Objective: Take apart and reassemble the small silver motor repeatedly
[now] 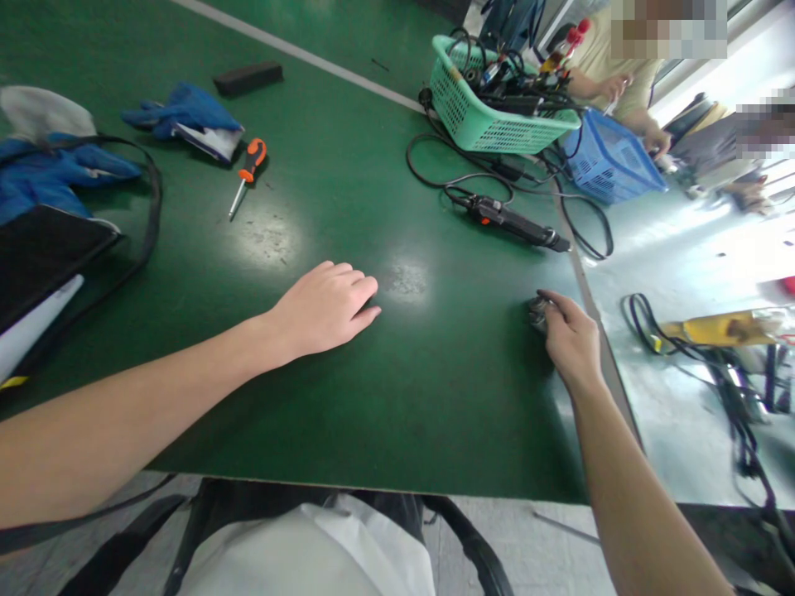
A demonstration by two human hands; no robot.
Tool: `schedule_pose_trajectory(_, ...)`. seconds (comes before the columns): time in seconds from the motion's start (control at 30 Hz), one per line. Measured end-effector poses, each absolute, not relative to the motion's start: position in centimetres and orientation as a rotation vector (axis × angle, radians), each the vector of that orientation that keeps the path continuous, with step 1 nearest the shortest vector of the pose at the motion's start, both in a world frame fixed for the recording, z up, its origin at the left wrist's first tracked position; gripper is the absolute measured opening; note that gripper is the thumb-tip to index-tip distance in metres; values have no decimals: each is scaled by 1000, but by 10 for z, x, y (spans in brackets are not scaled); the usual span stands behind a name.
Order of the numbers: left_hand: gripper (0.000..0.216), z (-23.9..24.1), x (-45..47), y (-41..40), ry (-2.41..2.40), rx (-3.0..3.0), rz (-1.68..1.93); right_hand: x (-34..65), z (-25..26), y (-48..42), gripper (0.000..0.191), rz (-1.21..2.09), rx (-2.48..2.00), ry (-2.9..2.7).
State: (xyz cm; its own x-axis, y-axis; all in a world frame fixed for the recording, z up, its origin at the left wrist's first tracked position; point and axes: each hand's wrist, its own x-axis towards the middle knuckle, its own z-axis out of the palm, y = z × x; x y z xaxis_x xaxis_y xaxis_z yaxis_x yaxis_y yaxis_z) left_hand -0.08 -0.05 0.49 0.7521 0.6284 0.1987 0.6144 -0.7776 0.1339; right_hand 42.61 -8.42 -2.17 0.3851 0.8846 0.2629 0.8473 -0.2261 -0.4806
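Note:
My left hand (329, 306) rests palm down on the green table, its fingers loosely bent and the thumb apart from them. Nothing shows in it. Near the table's right edge, my right hand (572, 335) is closed on a small dark metallic part (537, 313), mostly hidden by the fingers, so its kind is unclear. Beyond that hand lies a black electric screwdriver (515, 223) with its cord looped behind it. An orange and black screwdriver (248, 174) lies farther off, past my left hand.
A green basket (497, 132) full of cables and tools stands at the back, beside a blue basket (612, 161). Blue gloves (192, 116), a black block (248, 79) and a black flat case (50, 257) lie left. Cables and a yellow tool (714, 329) lie right. People sit at the far right.

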Motion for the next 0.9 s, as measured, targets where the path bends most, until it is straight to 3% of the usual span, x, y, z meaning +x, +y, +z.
schedule_pose_trajectory(0.43,19,5,-2,1,1157,2857,519,172,-13,-31,44,222,-1571,-1967)
schedule_pose_trajectory(0.67,19,8,-2,0,1169,2855,533,174,1,-35,44,323,-1490,-1967)
schedule_pose_trajectory(0.9,30,9,-2,-1,1100,2831,520,193,3,-57,26,31,-1490,-2109)
